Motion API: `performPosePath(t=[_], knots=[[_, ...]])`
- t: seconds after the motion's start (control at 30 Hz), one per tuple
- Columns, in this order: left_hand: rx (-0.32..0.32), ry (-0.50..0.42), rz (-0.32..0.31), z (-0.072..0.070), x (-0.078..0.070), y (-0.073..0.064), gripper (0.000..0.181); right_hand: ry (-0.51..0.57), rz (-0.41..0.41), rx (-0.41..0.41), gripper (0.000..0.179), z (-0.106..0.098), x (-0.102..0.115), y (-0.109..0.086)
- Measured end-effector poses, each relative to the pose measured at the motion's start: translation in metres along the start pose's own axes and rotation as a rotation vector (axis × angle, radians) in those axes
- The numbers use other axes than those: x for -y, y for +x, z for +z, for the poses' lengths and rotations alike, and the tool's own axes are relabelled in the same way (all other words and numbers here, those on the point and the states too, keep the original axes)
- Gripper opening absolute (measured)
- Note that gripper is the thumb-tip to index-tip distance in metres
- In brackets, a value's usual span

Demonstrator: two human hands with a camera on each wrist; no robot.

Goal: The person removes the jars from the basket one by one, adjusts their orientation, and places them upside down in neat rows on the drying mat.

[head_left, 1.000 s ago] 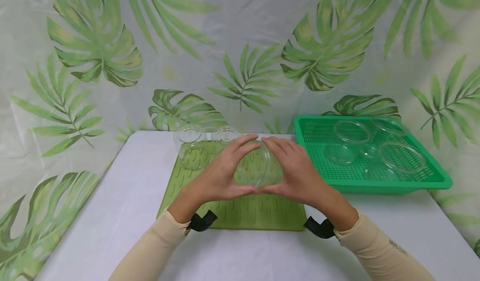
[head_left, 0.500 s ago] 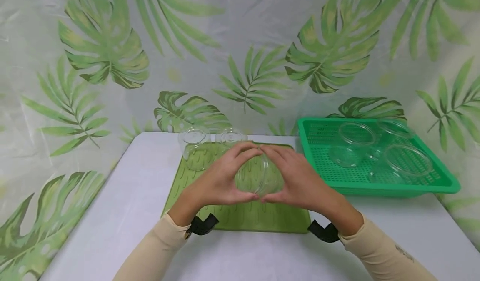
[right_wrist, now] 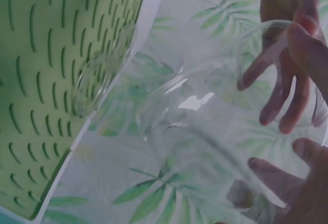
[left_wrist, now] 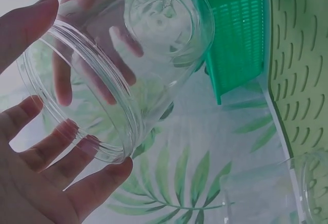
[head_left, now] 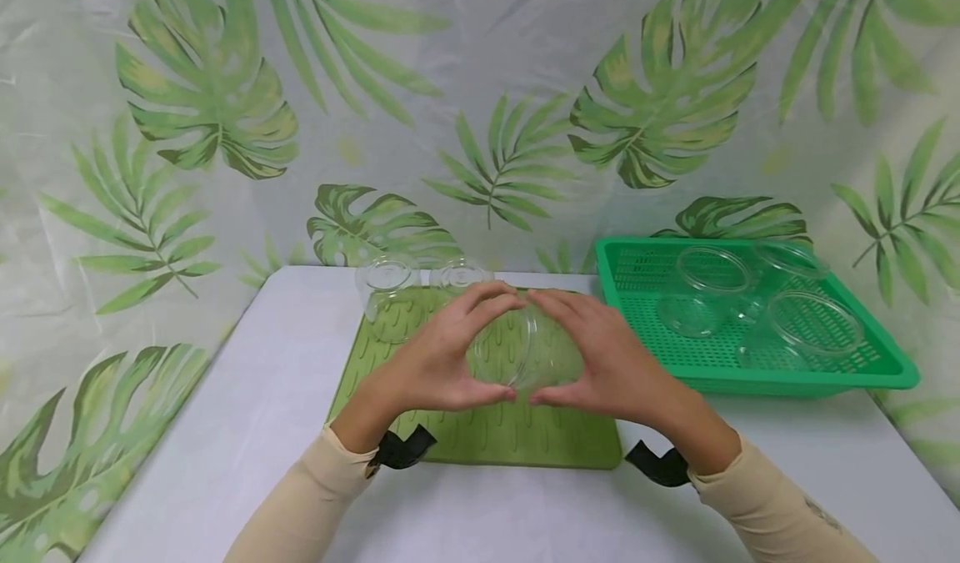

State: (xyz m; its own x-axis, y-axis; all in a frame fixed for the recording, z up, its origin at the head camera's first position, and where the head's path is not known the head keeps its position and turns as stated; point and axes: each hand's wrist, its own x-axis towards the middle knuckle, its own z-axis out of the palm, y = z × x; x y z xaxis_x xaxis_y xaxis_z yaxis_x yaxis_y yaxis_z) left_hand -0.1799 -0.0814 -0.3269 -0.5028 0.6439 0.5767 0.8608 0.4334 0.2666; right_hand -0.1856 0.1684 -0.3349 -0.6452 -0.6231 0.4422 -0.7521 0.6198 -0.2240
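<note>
A clear, wide-mouthed cup is held sideways above the green ridged mat, between both hands. My left hand holds its ringed rim; in the left wrist view several fingertips touch the cup's mouth edge. Around the body and base end curves my right hand. Its fingers show through the transparent wall in the left wrist view; how firmly they press is unclear. On the mat's back left stand two upside-down clear cups, the left cup and the right cup, the latter partly hidden by my left hand.
At the back right of the white table sits a green perforated basket. It contains three mouth-up clear cups, among them a front cup. A leaf-patterned curtain hangs behind the table.
Over the last half second my right hand has shifted slightly right, widening the gap between both hands' fingertips and thumbs. The left hand and the cup's rim have barely moved.
</note>
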Motion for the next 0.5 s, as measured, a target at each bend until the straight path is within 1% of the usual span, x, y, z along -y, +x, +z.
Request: performPosePath(t=[0.17,0.33,0.43,0.5], knots=[[-0.008,0.003,-0.005,-0.004,-0.001,0.0,0.09,0.037,-0.018,-0.02,0.111,0.001,-0.008,-0.003],[-0.016,-0.022,-0.012,-0.003,0.003,-0.003,0.091,0.105,-0.021,-0.031,0.108,0.005,-0.019,-0.008],[-0.028,-0.052,-0.02,-0.004,0.006,-0.003,0.09,0.157,-0.007,-0.041,0.108,0.008,-0.025,-0.011],[-0.042,-0.071,-0.034,-0.006,0.007,-0.004,0.09,0.21,0.026,-0.042,0.109,0.009,-0.029,-0.012]])
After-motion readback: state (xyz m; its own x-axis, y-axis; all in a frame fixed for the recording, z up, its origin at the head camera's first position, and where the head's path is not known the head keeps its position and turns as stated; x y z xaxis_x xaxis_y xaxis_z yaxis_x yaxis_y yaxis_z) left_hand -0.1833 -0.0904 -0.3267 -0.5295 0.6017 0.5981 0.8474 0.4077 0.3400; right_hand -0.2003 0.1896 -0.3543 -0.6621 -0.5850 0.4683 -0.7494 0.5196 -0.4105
